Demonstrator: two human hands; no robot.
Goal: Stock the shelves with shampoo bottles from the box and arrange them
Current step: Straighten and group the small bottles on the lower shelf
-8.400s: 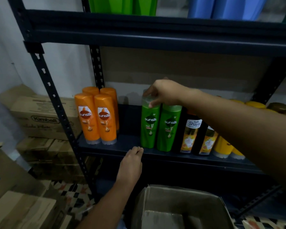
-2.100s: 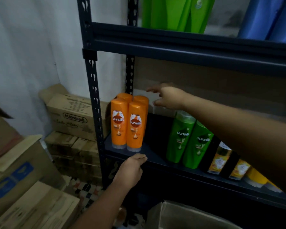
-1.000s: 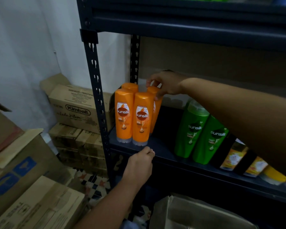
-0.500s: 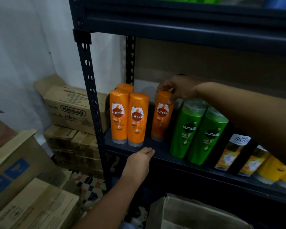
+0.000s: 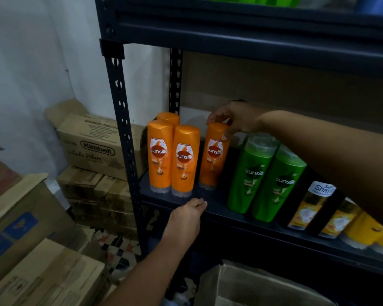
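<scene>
My right hand [image 5: 234, 119] grips the top of an orange Sunsilk bottle [image 5: 212, 160] that stands on the dark shelf [image 5: 208, 203], apart from the other orange bottles [image 5: 173, 157] at the left end. Two green Sunsilk bottles [image 5: 265, 177] stand just right of it. Fingers of my left hand [image 5: 185, 221] rest on the shelf's front edge. The open cardboard box [image 5: 252, 288] sits on the floor below the shelf.
Black-and-yellow bottles [image 5: 312, 206] and yellow bottles [image 5: 369, 233] fill the shelf's right part. The upper shelf [image 5: 252, 34] carries green and blue bottles. Stacked cartons [image 5: 97, 151] stand left of the rack post [image 5: 122, 120], with more cartons [image 5: 31, 250] in the near left.
My right hand pulled one orange bottle out from behind the group and moved it right, standing it next to the green bottles. My left hand stayed on the shelf edge.
</scene>
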